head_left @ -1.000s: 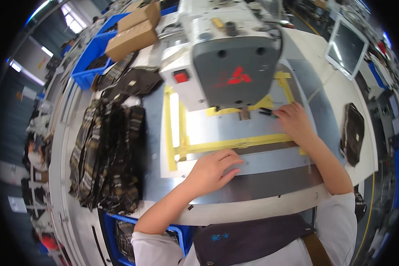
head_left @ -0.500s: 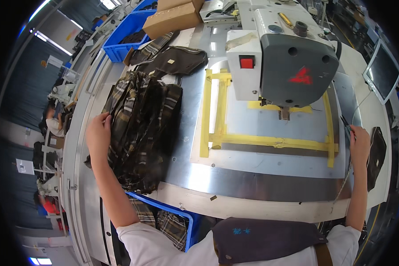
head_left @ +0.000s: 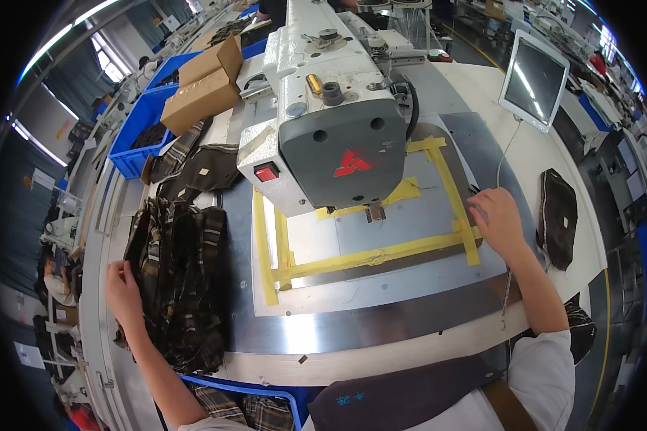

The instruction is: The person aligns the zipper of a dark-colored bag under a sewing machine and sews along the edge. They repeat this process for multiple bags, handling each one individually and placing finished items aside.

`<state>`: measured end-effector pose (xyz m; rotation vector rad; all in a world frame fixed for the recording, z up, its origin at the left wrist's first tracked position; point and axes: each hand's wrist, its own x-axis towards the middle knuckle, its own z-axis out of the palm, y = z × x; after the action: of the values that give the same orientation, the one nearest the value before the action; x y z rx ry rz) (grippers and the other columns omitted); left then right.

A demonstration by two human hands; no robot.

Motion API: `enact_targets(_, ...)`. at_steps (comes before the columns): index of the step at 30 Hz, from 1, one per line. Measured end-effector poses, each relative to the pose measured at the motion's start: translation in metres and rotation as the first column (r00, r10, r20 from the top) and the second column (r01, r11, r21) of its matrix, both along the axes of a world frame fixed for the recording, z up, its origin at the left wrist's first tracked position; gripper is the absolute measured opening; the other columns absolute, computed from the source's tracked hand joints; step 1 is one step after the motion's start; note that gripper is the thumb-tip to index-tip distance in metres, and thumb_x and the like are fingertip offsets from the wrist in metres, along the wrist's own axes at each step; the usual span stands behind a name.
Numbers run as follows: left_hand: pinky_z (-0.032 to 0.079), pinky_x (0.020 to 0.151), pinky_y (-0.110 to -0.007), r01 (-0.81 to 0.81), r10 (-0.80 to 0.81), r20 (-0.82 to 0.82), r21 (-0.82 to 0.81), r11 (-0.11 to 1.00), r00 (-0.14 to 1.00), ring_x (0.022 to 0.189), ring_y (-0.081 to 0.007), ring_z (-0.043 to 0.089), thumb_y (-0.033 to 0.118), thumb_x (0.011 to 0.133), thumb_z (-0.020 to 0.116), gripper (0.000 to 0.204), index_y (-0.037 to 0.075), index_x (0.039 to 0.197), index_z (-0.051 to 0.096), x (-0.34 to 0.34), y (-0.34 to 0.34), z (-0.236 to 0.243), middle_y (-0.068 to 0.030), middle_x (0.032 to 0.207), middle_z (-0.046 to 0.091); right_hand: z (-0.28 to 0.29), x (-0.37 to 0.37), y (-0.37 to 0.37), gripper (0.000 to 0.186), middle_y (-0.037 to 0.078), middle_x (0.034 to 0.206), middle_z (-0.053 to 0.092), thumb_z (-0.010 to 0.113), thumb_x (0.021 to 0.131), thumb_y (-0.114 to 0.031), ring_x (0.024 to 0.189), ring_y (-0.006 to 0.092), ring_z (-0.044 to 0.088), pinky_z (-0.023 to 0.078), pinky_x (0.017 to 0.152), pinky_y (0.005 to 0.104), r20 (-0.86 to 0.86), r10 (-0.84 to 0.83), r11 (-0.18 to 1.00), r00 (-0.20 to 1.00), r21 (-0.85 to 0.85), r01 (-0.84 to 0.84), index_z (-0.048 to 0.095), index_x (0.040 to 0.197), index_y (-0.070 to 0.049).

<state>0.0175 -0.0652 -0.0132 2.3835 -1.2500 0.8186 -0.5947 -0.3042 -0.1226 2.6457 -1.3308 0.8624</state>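
Note:
At the outer left edge of a pile of dark plaid fabric, my left hand has its fingers closed on the cloth. My right hand is over the metal plate, just right of the yellow-taped frame. Its fingers are curled and apart, close to a small dark pointed tool. Most of that tool is hidden by the hand. Between my hands stands a grey and white sewing machine head, its metal foot above the framed area.
A dark fabric piece lies at the right table edge, below a screen. A blue crate and cardboard box stand at back left. Another blue crate with plaid cloth sits under the front edge. A cord hangs near my right arm.
My view has swung right, shifting the machine and table leftward. The right hand's fingers look more spread and cover more of the dark tool. The left hand stays at the fabric's edge.

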Motion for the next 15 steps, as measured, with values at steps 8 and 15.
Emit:
enact_targets(8,0.035,0.069,-0.021,0.194,-0.400,-0.174,-0.662,0.724,0.900,0.075,-0.0054,0.042,0.023,0.101,0.052,0.024,0.001,0.093,0.057,-0.039,0.041,0.059,0.0040,0.079,0.047,0.015,0.016,0.026,0.018,0.009,0.093,0.063,0.067,0.076,-0.005,0.093,0.0303,0.059,0.044,0.089,0.0399,0.072,0.044,0.983,0.996,0.176,-0.056,0.066,0.094,-0.005)
enact_targets(15,0.041,0.083,-0.022,0.060,-0.719,-0.399,-0.851,0.521,0.569,0.088,-0.0065,0.052,0.012,0.100,0.051,0.013,0.001,0.103,0.057,-0.168,0.022,0.056,-0.0010,0.097,0.058,0.046,0.083,0.072,0.054,0.012,0.120,0.060,0.077,0.076,-0.013,0.117,0.0280,0.055,0.040,0.102,0.0383,0.400,0.308,0.581,0.863,0.640,-0.504,0.056,0.126,-0.007)
